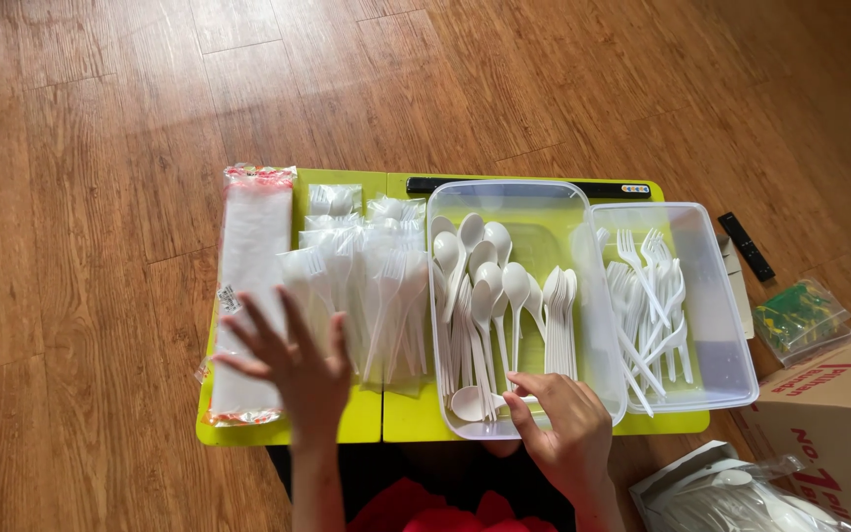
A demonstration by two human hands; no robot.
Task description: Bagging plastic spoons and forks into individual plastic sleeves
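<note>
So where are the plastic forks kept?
The forks lie in the clear tub at the right end of the green table, beside the spoon tub.

Spoon tub point(445, 296) sits between wrapped cutlery packs point(366, 286), left, and fork tub point(721, 305).

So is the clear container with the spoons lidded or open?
Open. The spoon container has no lid on it: the right hand reaches straight in over its near rim, fingertips at the white spoons.

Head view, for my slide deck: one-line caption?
Right hand reaches into a clear bin of white spoons; left hand over bagged cutlery.
</note>
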